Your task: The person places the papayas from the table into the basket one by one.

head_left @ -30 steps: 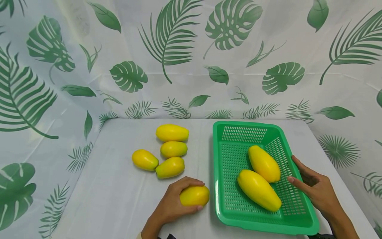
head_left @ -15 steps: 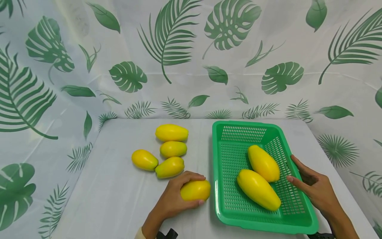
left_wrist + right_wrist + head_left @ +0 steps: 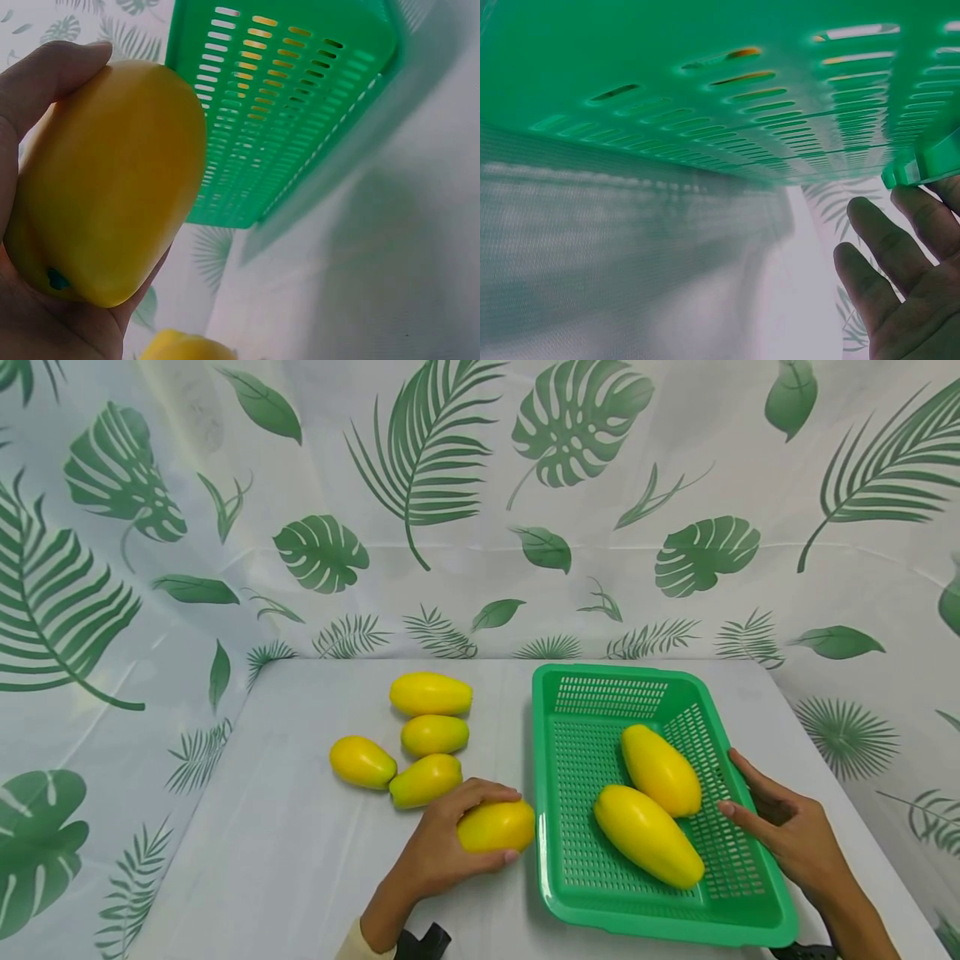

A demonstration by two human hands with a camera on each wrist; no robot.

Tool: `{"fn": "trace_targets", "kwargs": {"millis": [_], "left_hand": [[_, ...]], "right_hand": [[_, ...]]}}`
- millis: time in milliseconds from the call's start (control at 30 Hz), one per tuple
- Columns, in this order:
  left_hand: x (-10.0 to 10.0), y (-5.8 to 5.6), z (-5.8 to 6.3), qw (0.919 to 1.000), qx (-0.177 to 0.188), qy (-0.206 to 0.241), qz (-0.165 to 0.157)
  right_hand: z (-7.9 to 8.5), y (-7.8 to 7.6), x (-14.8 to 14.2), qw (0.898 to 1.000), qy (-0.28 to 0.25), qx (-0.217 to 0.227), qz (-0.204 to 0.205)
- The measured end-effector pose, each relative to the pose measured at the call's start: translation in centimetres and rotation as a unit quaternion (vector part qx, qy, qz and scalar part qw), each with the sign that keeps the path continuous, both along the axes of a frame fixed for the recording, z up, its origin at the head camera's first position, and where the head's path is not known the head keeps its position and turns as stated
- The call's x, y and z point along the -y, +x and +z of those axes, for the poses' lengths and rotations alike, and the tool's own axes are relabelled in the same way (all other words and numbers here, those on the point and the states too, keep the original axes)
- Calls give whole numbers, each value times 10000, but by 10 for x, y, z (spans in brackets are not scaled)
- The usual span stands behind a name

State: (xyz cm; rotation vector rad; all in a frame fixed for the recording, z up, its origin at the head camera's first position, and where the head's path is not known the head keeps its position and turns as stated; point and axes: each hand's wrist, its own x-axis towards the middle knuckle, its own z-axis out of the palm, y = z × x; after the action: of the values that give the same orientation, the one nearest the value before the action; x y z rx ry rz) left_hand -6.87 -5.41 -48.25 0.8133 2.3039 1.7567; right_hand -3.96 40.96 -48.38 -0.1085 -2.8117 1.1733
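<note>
In the head view my left hand (image 3: 435, 852) grips a yellow papaya (image 3: 497, 827) from its left side, thumb in front and fingers over the far side. Its right end comes close to the left rim of a green basket (image 3: 546, 827). Up close, the left wrist view shows this papaya (image 3: 112, 180) level with the perforated basket wall (image 3: 255, 112). Two papayas (image 3: 648, 837) lie inside the basket. My right hand (image 3: 802, 835) holds the basket's right rim, thumb over the top; in the right wrist view the outer fingers (image 3: 881, 244) extend below the rim.
Several more papayas lie on the white table left of the basket: one at the back (image 3: 431, 694), one at the left (image 3: 363, 762), others (image 3: 427, 781) beside them. A white cloth with green leaf prints (image 3: 450, 527) stands behind and along the sides.
My left hand has moved the papaya a little up and to the right, toward the basket's rim. The right hand has stayed on the basket.
</note>
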Motion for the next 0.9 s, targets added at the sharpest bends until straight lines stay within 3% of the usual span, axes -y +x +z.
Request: {"fn": "trace_targets", "kwargs": {"millis": [300,633,900], "left_hand": [[-1,-3,5,9999,36,103,3],[-5,-8,12,9993,-303,216,-38],[-11,-11,19,9992,-254,280,-101]], "right_hand": [[-1,0,0,10000,7,3,-2],[0,0,1,10000,31,63,-4],[1,0,0,10000,36,49,22]]}}
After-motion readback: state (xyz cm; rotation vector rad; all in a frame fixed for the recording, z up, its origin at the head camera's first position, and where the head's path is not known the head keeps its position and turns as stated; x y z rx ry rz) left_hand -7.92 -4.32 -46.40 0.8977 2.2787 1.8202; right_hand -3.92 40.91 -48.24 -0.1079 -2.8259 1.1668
